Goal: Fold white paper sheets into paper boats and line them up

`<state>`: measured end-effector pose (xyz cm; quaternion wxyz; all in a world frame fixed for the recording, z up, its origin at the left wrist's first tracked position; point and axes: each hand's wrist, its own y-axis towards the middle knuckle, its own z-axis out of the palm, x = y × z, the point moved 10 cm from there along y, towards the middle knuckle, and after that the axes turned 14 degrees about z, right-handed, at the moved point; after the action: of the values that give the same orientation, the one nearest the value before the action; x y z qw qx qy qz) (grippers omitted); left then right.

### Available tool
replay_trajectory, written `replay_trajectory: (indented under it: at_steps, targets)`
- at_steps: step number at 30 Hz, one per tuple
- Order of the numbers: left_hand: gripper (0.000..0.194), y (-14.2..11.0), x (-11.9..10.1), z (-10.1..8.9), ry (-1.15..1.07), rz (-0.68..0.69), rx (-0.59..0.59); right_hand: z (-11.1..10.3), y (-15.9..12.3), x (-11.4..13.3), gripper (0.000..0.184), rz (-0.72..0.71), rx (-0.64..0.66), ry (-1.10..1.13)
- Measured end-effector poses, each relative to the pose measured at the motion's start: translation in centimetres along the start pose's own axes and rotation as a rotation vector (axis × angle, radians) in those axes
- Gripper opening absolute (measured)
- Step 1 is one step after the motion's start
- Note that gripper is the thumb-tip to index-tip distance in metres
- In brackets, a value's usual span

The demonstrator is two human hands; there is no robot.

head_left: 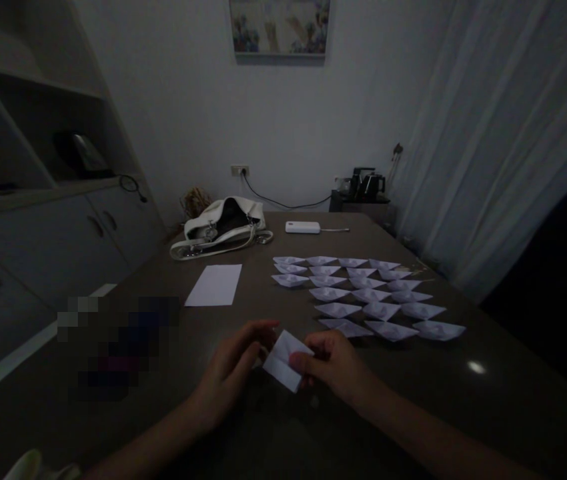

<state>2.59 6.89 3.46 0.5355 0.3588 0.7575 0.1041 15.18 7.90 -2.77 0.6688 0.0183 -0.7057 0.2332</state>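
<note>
My right hand [336, 365] pinches a small folded piece of white paper [283, 367] between thumb and fingers, just above the dark table. The paper is roughly square, turned at a slant, with a crease across it. At its left edge is my left hand [233, 367], thumb and fingers apart; whether a fingertip touches the paper I cannot tell. Beyond my right hand, white folded paper boats [328, 294] stand in rows. A flat stack or sheet of white paper [214, 285] lies farther off on the left.
A white handbag [226, 227] sits at the far left of the table [263, 240]. Near the far edge lies a white power bank [302, 227] with a short cable. A blurred patch [128, 340] covers something at left. Cabinets line the left wall; a curtain [488, 133] hangs at right.
</note>
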Motion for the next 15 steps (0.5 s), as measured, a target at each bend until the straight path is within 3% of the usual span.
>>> replay_trajectory:
  at_steps: [3, 5, 10, 15]
  targets:
    - [0.035, -0.6, 2.2, 1.7, -0.142, -0.299, 0.102, 0.1, -0.4, 0.6, 0.041, -0.039, -0.019, -0.071]
    - [0.039, -1.0, 2.9, 2.5, -0.176, -0.392, 0.154, 0.4, -0.6, 0.9, 0.044, -0.053, -0.004, -0.072]
    - [0.045, -1.3, 3.6, 3.0, -0.269, -0.452, 0.120, 0.8, -0.7, 1.1, 0.051, -0.069, 0.018, -0.072]
    - [0.037, -1.0, 3.5, 2.2, -0.287, -0.403, 0.031, 1.1, -1.0, 1.3, 0.047, -0.115, -0.010, -0.205]
